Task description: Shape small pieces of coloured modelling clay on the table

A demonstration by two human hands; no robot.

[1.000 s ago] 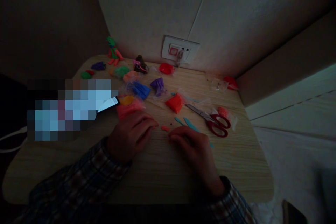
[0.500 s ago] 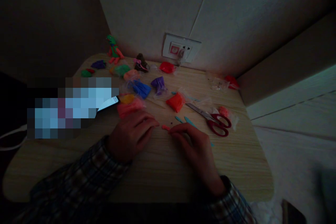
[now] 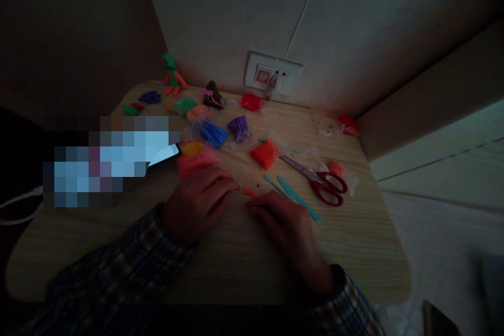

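Observation:
A small coral-coloured clay piece (image 3: pixel 249 192) lies on the wooden table (image 3: pixel 244 268) between my hands. My right hand (image 3: pixel 289 223) is closed, its fingertips pressed together just on the near side of that piece. Whether it grips anything is too dark to tell. To the left, my left hand (image 3: pixel 202 200) rests with curled fingers and thumb together, pointing at the clay; what they hold, if anything, is hidden. A tiny dark speck (image 3: pixel 258 185) sits beyond the clay. Just past my left hand is a bag of pink clay (image 3: pixel 197 161).
Turquoise modelling tools (image 3: pixel 297 197) and red-handled scissors (image 3: pixel 331 186) lie at the right. Bags of red clay (image 3: pixel 264 154), purple clay (image 3: pixel 239 128) and blue clay (image 3: pixel 212 134) lie farther back. A green clay figure (image 3: pixel 171 74) sits by the wall; a lit phone (image 3: pixel 165 156) is at left.
My right hand has shifted slightly left and toward me, its fingertips now below the clay piece. More of the turquoise tools shows. My left hand has stayed nearly still.

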